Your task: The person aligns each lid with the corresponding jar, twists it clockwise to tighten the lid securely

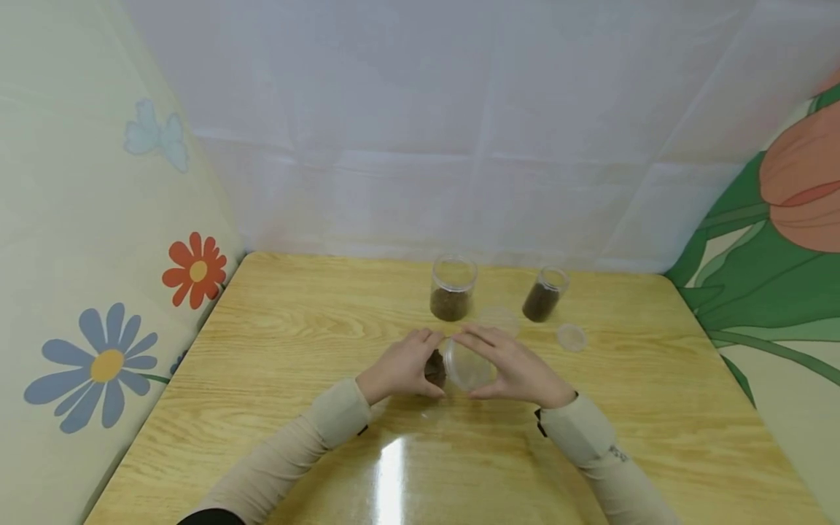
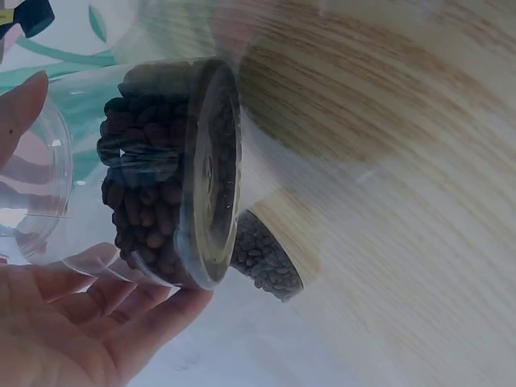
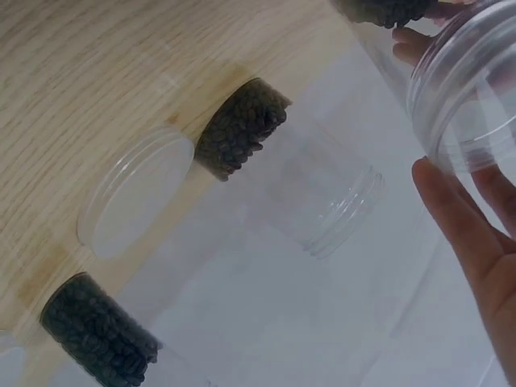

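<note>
Between both hands is a clear jar (image 2: 89, 105) with dark beans (image 2: 149, 185) at its bottom. My left hand (image 1: 407, 364) grips the jar round its side; in the left wrist view the fingers lie along the wall beside the beans. My right hand (image 1: 518, 368) curves round the clear ridged top end (image 1: 467, 364), thumb and fingers on opposite sides. In the right wrist view, fingertips (image 3: 427, 169) meet that ridged rim (image 3: 439, 89) from below. I cannot tell whether a lid sits on it.
Behind the hands stand a wide open jar (image 1: 451, 281) of dark beans and a narrower jar (image 1: 543, 295), fuller. A large clear lid (image 3: 137, 189) lies between them, and a small clear lid (image 1: 572, 337) lies farther right. The wooden table (image 1: 295, 306) ends at a white cloth backdrop.
</note>
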A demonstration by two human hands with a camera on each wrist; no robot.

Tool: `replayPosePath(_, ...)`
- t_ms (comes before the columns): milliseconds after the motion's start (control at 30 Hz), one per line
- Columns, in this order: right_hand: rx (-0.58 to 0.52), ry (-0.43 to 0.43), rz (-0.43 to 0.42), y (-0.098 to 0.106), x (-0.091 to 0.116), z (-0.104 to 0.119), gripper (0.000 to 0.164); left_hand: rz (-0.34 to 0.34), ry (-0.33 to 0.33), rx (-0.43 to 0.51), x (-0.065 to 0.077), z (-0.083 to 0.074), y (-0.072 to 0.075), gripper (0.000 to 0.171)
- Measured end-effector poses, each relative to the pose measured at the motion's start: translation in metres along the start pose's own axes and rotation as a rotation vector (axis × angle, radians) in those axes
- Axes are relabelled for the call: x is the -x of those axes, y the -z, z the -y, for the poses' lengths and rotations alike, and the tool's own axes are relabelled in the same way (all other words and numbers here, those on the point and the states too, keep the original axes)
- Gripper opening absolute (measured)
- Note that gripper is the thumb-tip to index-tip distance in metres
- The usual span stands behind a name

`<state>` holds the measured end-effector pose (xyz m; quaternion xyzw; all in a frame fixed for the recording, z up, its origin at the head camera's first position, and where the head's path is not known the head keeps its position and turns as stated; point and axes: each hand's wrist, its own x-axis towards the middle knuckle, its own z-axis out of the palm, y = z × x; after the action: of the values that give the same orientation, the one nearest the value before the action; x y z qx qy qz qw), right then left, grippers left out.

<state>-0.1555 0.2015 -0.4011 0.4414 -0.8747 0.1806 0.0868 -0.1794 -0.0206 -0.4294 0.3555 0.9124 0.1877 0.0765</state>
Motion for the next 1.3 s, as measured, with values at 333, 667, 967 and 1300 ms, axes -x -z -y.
replayPosePath(333,-0.006,-0.034,-0.014,-0.002,0.001,0.001,0.091,-0.024,-0.007,-0.052,0.002,0.000,0.001,0.094)
replayPosePath(667,0.000,-0.066,0.008,0.002,0.001,0.003,0.090,-0.006,0.002,-0.031,-0.001,-0.001,0.003,0.094)
replayPosePath(967,-0.020,-0.112,0.060,0.006,0.003,0.004,0.097,-0.004,-0.008,-0.027,-0.003,-0.002,0.004,0.095)
replayPosePath(1300,-0.037,-0.248,-0.087,0.012,0.017,-0.002,0.065,-0.041,0.022,0.065,-0.001,0.005,0.002,0.095)
